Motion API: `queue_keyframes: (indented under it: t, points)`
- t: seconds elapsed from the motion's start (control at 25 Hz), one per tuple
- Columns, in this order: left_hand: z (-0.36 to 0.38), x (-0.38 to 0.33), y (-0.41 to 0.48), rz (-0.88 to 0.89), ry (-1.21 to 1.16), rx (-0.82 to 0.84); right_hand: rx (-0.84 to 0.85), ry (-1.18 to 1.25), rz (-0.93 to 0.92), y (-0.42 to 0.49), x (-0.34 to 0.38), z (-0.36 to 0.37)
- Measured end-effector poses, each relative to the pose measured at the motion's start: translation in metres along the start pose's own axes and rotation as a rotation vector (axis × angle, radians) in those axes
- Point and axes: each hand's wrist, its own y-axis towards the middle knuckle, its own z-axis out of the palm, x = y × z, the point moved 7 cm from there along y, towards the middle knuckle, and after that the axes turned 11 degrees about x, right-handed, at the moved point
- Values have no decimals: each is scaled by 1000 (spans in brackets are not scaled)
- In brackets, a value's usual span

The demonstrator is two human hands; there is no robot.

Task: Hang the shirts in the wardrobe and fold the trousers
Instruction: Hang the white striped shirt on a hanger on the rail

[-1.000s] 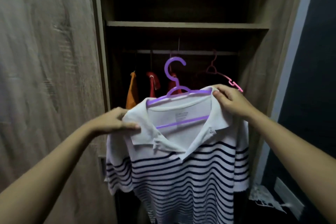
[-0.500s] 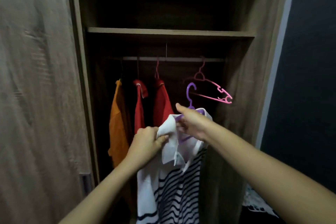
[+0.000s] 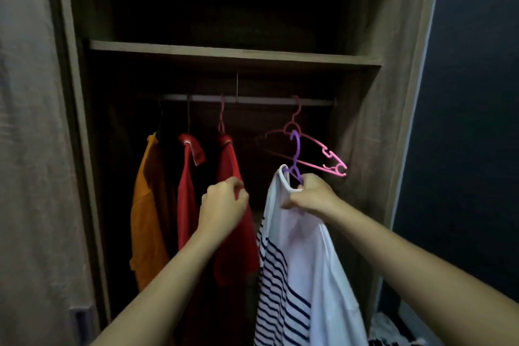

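Note:
A white shirt with navy stripes (image 3: 303,261) hangs edge-on from a purple hanger (image 3: 295,149). My right hand (image 3: 311,195) grips the hanger's neck together with the shirt's collar. The purple hook sits below the wardrobe rail (image 3: 252,99), in front of an empty pink hanger (image 3: 325,156) that hangs on the rail. My left hand (image 3: 223,205) has its fingers curled on the shoulder of a red shirt (image 3: 236,250), just left of the striped one.
An orange shirt (image 3: 146,205) and another red shirt (image 3: 186,194) hang further left on the rail. A wooden shelf (image 3: 224,52) runs above it. The wardrobe door (image 3: 28,149) stands at the left. Crumpled clothes (image 3: 389,330) lie at the bottom right.
My left hand let go of the striped shirt's collar and moved left onto the red shirt. My right hand carried the hanger and shirt deeper into the wardrobe and to the right.

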Motion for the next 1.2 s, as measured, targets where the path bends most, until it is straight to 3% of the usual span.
queue_keyframes:
  t: [0.16, 0.36, 0.48, 0.72, 1.2]
  points:
    - [39, 15, 42, -37, 95, 33, -102, -372, -123, 19, 15, -25]
    - [42, 34, 62, -109, -98, -99, -256, -591, -260, 74, 41, -63]
    - [41, 33, 64, -71, -98, -62, -294, -680, -280, 103, 61, -74]
    - [47, 21, 76, 55, -32, -90, -268, -725, -352, 156, 105, -70]
    - [49, 41, 80, 155, -99, -29, -140, -673, -292, 207, 109, -41]
